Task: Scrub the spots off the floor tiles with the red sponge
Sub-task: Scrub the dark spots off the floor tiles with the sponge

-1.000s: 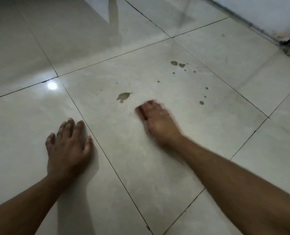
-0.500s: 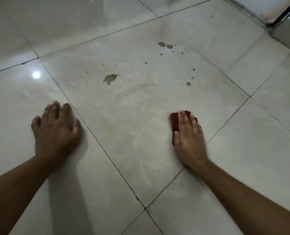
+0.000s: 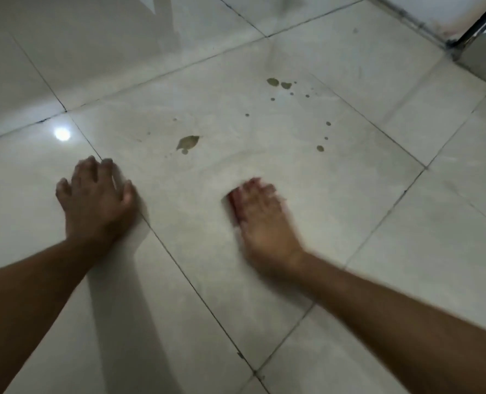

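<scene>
On glossy tiles (image 3: 349, 223), right hand (image 3: 264, 223) presses red sponge (image 3: 234, 204).

The floor (image 3: 307, 280) is laid with large glossy pale-grey tiles, split by thin dark grout lines (image 3: 179, 268). On the middle tile lie brownish-green spots: one big leaf-shaped blotch (image 3: 187, 142), a pair of round spots (image 3: 278, 83) farther off, and scattered small droplets (image 3: 320, 148) to the right. A bright round light reflection (image 3: 62, 134) shines on the left tile. Pressed flat on the floor are the left hand (image 3: 95, 199) and, blurred, the right hand (image 3: 260, 214) over a red sponge (image 3: 234, 203).
</scene>
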